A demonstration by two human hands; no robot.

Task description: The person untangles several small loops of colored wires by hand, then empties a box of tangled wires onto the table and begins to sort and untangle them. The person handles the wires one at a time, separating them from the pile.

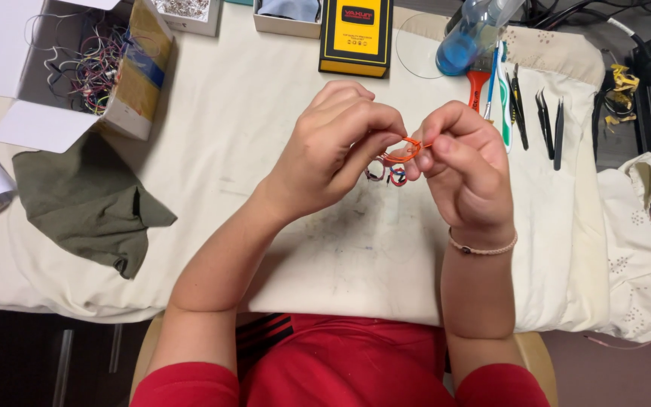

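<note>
**Both hands pinched on an orange wire above the cloth**

From my remote seat I saw the left hand and right hand meet over the middle of the white cloth. Each was pinched shut on the orange wire, which looped between the fingertips, held just above the cloth. A small bundle of red, blue and white wires hung right below the loop, partly hidden by the left hand. I noted a bracelet on the right wrist. Far left stood an open box of tangled wires, with a green rag nearer. Far centre lay a yellow-and-black case. To the right lay tweezers and a blue bottle.
</note>
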